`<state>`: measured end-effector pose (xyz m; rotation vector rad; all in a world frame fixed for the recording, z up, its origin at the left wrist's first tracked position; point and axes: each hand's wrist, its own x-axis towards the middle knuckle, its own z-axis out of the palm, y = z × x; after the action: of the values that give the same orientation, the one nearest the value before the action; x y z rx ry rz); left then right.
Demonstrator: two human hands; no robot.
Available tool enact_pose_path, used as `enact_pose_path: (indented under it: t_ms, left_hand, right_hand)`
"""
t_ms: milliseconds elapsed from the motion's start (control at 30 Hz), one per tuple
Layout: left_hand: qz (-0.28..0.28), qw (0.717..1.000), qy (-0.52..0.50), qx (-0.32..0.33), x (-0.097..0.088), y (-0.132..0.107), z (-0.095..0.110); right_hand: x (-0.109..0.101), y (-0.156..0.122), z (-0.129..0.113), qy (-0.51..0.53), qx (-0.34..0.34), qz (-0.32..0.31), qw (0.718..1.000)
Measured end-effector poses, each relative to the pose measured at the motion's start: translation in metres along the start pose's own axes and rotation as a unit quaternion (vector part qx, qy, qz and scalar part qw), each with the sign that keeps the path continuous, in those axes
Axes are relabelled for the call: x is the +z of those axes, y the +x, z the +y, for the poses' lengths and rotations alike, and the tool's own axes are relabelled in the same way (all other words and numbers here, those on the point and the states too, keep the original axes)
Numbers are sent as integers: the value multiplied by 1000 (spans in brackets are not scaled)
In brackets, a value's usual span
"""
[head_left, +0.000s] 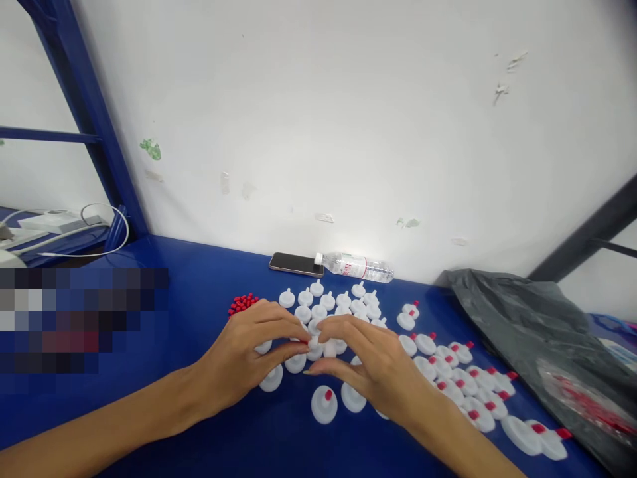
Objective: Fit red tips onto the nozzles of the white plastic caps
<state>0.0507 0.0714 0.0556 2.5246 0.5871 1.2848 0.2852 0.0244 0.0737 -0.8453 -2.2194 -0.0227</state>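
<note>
Left hand (256,345) pinching red cap (304,342), mostly hidden, right hand (381,358), hold unclear

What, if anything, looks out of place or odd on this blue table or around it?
Minor things only: the clear bottle lies on its side rather than standing, its white cap overlapping the phone in this view. A ragged green scrap clings to the pale wall, perhaps leftover paper. I see no obvious spill.

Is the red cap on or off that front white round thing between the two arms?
On. The red cap sticks up from the white round piece; how tightly it fits, I cannot tell.
</note>
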Motion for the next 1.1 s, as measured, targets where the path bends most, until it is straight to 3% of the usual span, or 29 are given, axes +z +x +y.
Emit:
enact_pose_path:
  t_ms: [233, 400, 533, 800, 967, 1100]
  left_hand:
    - [-53, 995, 87, 15, 0, -1, 0]
    - [-110, 991, 66, 36, -5, 0, 8]
    - [-110, 989, 78, 56, -6, -4, 6]
    - [-81, 985, 117, 102, -5, -8, 6]
    - [-99, 989, 103, 41, -14, 10, 8]
    - [-30, 986, 146, -75, -36, 19, -4]
  right_hand:
    - [1, -2, 1, 47, 8, 3, 999]
    - [6, -3, -7, 54, -6, 30, 998]
    - [10, -4, -11, 35, -18, 23, 999]
    - [13, -4, -17, 106, 46, 11, 993]
    - [-12, 11, -9, 48, 87, -44, 994]
    - [-42, 12, 26, -66, 131, 32, 989]
